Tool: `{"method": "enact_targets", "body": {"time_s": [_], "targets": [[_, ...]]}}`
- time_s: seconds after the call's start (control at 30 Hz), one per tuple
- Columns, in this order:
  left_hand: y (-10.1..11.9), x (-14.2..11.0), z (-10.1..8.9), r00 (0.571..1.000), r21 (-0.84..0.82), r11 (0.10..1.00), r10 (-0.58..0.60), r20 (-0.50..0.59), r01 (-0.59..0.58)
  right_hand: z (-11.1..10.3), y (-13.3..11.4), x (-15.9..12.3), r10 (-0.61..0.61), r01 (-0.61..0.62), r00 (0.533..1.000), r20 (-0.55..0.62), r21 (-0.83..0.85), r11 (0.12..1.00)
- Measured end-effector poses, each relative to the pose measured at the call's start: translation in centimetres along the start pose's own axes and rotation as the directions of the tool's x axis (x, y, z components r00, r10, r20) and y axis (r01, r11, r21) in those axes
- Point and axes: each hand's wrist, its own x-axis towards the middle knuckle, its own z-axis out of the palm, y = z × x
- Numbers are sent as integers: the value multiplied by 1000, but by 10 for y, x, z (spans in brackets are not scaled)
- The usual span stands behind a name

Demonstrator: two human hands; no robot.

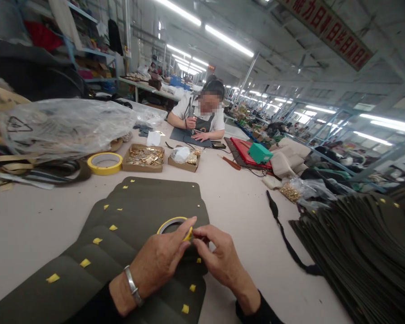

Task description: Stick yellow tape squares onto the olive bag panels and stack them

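Note:
My left hand [162, 254], with a silver bracelet at the wrist, is closed around a roll of yellow tape [171, 221]. Close beside it, my right hand [219, 254] pinches with thumb and forefinger at the roll's near right edge; whatever lies between those fingertips is too small to make out. Both hands are over a fanned row of overlapping dark olive panels [148, 202] lying on the table. Small yellow tape pieces [97, 241] dot the panels along the left and right sides.
Beyond the panels stand a larger yellow tape roll [104, 163] and cardboard boxes of gold-coloured metal parts [144, 156]. A co-worker [202, 112] holds a tool across the table [236, 202]. To the right are a black strap [283, 229] and a stack of dark panels [361, 252].

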Motion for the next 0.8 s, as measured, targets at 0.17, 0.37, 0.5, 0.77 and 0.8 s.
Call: {"method": "enact_targets", "body": {"time_s": [0.17,0.37,0.5,0.77,0.8], "targets": [[3,1,4,1000,39,999,27,-14,-26,7,4,1,-136,134,991,-8,-92,987],[3,1,4,997,-13,1000,-25,72,26,14,15,0,-264,237,960,-95,-232,943],[4,4,3,991,37,998,-63,119,59,16,10,-1,-227,194,966,-126,-233,953],[12,7,11,994,78,996,50,-93,-43,15,23,7,557,-516,828,-64,303,801],[12,6,12,997,112,993,38,-70,-30,12,30,8,596,-553,802,-40,329,765]]}}
